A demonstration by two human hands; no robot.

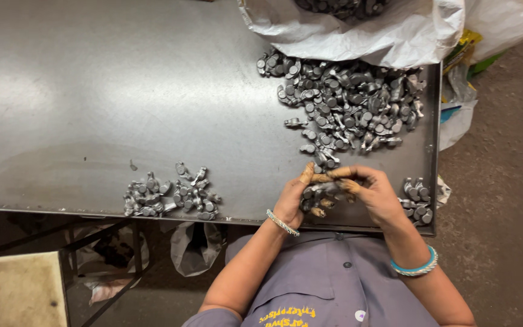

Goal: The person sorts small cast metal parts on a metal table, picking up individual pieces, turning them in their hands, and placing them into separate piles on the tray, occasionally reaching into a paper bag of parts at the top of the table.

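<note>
Lighting: dim, overhead; soft glare is spreading across your metal surface (92, 91) at upper left. Shadows are pooling beneath it. Focus is holding sharp; edges are bending slightly.

A: Parts held between left hand (292, 200) and right hand (376, 197): count unclear, fingers cover most of them.

B: White sack (358, 30), top of frame, cut off by the edge. Heap's (346, 103) individual pieces too small to resolve.

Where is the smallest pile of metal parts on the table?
In the head view, the smallest pile sits at the table's near right corner, just right of the right hand.
</note>
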